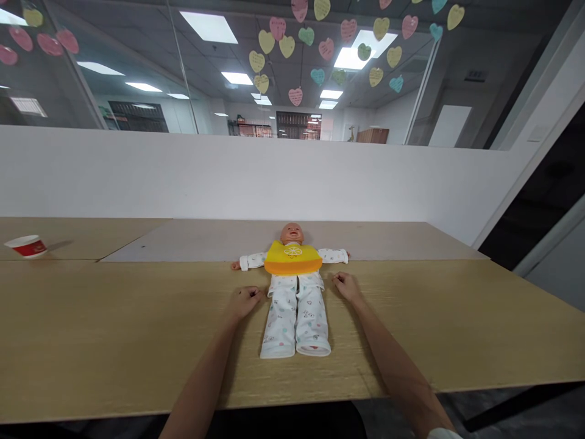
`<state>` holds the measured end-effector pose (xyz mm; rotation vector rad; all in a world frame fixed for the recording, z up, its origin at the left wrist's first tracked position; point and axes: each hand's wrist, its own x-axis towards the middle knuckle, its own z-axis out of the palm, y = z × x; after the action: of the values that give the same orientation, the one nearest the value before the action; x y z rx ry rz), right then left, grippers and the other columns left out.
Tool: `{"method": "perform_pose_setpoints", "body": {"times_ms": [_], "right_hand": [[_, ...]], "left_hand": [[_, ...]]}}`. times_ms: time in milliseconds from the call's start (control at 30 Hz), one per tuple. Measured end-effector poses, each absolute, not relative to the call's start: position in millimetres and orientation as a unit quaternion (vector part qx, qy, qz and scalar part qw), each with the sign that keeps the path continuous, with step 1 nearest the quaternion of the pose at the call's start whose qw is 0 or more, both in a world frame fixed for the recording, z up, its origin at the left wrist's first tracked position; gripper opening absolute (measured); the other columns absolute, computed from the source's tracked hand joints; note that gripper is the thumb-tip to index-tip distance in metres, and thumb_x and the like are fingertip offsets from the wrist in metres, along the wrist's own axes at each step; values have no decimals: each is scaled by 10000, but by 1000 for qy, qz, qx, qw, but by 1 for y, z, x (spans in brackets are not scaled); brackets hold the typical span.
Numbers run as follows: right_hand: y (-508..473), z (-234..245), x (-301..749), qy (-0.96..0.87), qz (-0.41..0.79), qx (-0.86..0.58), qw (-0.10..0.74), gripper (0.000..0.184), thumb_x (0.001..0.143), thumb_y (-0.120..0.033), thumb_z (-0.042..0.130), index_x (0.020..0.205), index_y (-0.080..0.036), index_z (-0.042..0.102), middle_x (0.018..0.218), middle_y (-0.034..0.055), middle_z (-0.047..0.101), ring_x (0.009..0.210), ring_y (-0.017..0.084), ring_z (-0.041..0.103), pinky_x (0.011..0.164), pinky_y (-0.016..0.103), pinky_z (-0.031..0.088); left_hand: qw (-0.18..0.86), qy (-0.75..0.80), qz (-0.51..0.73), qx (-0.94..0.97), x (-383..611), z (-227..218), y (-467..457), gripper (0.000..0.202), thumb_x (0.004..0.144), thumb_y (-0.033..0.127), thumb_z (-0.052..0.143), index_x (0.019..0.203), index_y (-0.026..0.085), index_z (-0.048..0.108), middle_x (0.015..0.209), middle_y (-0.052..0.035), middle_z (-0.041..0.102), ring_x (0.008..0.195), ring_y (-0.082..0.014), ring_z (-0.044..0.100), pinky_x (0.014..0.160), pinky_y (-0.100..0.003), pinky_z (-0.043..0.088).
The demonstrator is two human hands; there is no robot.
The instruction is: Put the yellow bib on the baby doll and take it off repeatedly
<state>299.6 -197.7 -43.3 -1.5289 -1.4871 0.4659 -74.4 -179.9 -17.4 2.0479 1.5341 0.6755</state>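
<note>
A baby doll [292, 233] lies on its back in the middle of the table, head toward the wall and arms spread sideways. It wears a white patterned top and matching trousers [284, 317]. A yellow bib [293, 257] with an orange lower edge and a white citrus-slice print covers its chest. My left hand [248, 299] rests on the table just left of the doll's hip, fingers curled in and holding nothing visible. On the other side, my right hand [346, 286] is also closed on the tabletop, apart from the doll, below its sleeve.
A red and white paper cup [27, 246] stands at the far left of the wooden table [114, 341]. A grey panel [388, 241] runs along the back, against a white wall [219, 180]. Above it is glass with heart-shaped notes [277, 28].
</note>
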Motion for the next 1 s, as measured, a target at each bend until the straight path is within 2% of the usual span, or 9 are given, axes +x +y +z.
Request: {"method": "perform_pose_setpoints", "body": {"times_ms": [200,400,767,1000], "right_hand": [[-199,-43,299,-603,190,-619,465,283,693,-418,443,628,-169,563,616,19,584,595,135,468,586,242,323],[-198,-43,301,-602,197,-619,464,300,688,-445,459,628,-172,568,618,19,579,600,137,472,593,244,329],[-193,-51,302,-603,186,-612,477,267,701,-399,466,629,-166,577,607,16,589,573,128,477,582,242,335],[-194,-50,302,-604,185,-615,472,296,705,-428,466,626,-166,576,606,17,584,580,127,467,571,234,320]], "left_hand": [[264,562,251,742,-72,-13,-183,310,777,444,423,589,204,478,597,20,483,607,-150,461,569,-258,275],[240,561,247,753,-73,-14,-182,332,800,447,414,584,202,472,597,19,481,613,-147,454,574,-261,256],[232,567,240,753,-73,-12,-183,332,806,446,412,591,200,467,593,23,465,619,-145,455,587,-265,263],[229,562,249,755,-73,-15,-181,322,802,432,426,585,200,478,590,16,482,614,-147,459,574,-259,274]]}}
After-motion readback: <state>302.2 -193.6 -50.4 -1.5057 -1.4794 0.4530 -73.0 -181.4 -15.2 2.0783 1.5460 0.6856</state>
